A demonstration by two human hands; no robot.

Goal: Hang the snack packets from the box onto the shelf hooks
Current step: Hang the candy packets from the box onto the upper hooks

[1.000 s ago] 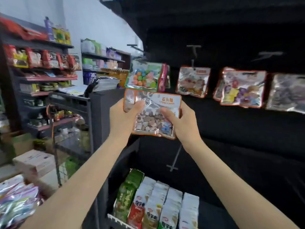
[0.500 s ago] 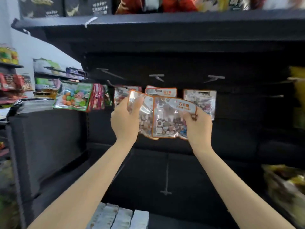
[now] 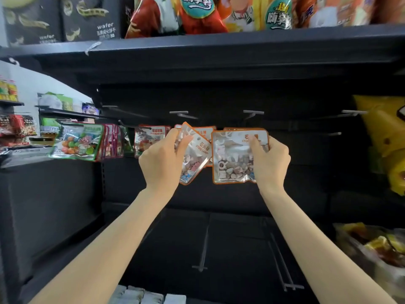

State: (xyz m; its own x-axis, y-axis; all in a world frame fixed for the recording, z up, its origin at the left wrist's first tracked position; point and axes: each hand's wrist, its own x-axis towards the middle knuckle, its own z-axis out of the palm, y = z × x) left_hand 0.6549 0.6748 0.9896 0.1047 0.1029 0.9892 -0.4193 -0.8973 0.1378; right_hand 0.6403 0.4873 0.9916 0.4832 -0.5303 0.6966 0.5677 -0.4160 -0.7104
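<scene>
Two clear, orange-edged stone candy packets are up in front of the black shelf back. My left hand (image 3: 163, 160) grips the tilted packet (image 3: 195, 157) by its left side. My right hand (image 3: 268, 160) pinches the upright packet (image 3: 233, 160), thumb across its front. Behind them hang more orange-edged packets (image 3: 149, 139) in a row. Grey shelf hooks (image 3: 183, 114) (image 3: 253, 113) stick out just above the packets, bare at their tips. The box is out of view.
A green-edged candy packet (image 3: 77, 141) and pink packets (image 3: 110, 140) hang at the left. Big snack bags (image 3: 206, 13) fill the shelf above. Yellow bags (image 3: 385, 137) stand at the right. White packs (image 3: 142, 297) sit below, and a lower hook (image 3: 202, 249) points toward me.
The view has swung up and right toward the hooks. The packets, held together as one stack a second ago, have come apart, one in each hand, and have risen toward the hook row.
</scene>
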